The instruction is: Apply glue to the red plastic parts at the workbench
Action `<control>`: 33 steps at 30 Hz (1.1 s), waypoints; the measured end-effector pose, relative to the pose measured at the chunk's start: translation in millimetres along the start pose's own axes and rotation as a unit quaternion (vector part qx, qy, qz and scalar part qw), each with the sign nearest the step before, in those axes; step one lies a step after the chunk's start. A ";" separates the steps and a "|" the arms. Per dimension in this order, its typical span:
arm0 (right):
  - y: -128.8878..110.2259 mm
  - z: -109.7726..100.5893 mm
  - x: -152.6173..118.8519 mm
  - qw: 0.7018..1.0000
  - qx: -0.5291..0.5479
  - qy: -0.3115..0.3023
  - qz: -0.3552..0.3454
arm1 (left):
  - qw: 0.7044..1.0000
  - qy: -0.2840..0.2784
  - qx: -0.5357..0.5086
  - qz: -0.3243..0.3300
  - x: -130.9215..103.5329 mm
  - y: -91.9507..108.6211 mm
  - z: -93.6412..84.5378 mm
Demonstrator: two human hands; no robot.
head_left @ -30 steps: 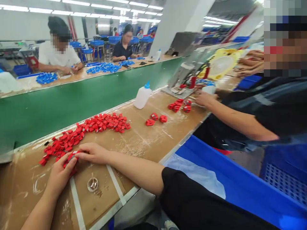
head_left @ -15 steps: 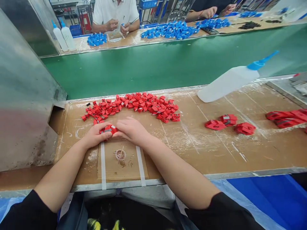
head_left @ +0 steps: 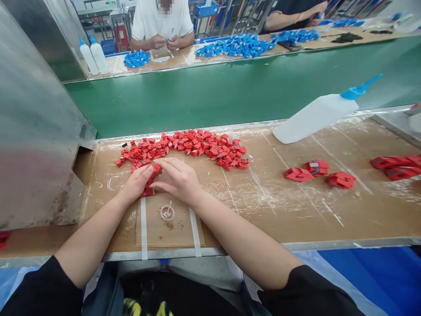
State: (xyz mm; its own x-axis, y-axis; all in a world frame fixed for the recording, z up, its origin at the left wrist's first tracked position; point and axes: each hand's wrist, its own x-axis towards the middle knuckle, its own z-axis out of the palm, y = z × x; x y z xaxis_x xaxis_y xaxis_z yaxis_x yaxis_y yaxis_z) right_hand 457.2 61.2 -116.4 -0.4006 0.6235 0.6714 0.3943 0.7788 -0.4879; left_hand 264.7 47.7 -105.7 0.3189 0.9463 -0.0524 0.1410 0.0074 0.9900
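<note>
My left hand point(head_left: 136, 184) is closed around a red plastic piece point(head_left: 148, 186), with the thumb on top; the hand hides part of the piece. Close to its right side is my right hand point(head_left: 180, 179), thumb and fingers spread apart, fingertips at the piece's edge; whether they touch it I cannot tell. Just beyond both hands lies a curved pile of small red plastic parts point(head_left: 197, 142). Nearer to me, a small round cup point(head_left: 167, 213) with a thin stick in it stands on a taped-down cardboard sheet point(head_left: 177, 235).
A white squeeze bottle point(head_left: 315, 118) with a blue nozzle leans at the right. Red assembled pieces point(head_left: 340, 180) lie below it. A metal housing point(head_left: 39, 145) bounds the left. Past the green belt point(head_left: 213, 87), two people sit with blue parts point(head_left: 237, 45).
The red piece has turned from lying crosswise to a steeper angle in my left hand. My right hand's fingers have spread away from it. The view has shifted slightly.
</note>
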 end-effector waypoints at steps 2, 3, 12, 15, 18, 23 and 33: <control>-0.4 3.2 0.3 1.000 0.009 -0.023 0.015 | 1.000 0.011 -0.006 -0.018 -0.2 1.5 1.9; 0.0 4.5 0.4 0.999 0.016 -0.031 0.021 | 1.000 0.011 -0.005 -0.029 -0.2 1.5 1.6; 5.1 1.5 1.1 0.994 0.086 -0.065 0.021 | 0.994 0.010 0.087 -0.066 1.3 -3.1 -11.7; 3.2 -1.3 1.3 0.994 0.083 -0.063 0.026 | 0.995 -0.009 0.071 -0.063 1.6 -2.9 -13.8; 2.1 -3.4 2.2 0.992 0.088 -0.083 0.033 | 0.995 -0.056 0.077 -0.043 1.4 -3.2 -17.2; 4.8 -4.7 3.8 0.987 0.124 -0.103 0.023 | 0.986 -0.126 0.105 0.023 1.5 -3.2 -20.8; 7.6 -6.2 3.4 0.991 0.110 -0.076 -0.027 | 0.983 -0.112 0.141 0.035 2.0 2.1 -19.0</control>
State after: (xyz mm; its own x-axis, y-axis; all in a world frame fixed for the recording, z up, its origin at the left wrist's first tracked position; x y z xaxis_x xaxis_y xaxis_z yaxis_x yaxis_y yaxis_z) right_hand 464.0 68.9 -114.4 -0.5429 0.5706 0.6161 0.1863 0.7972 -0.5742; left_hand 247.7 55.8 -101.2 0.5313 0.8461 -0.0440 0.3560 -0.1758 0.9178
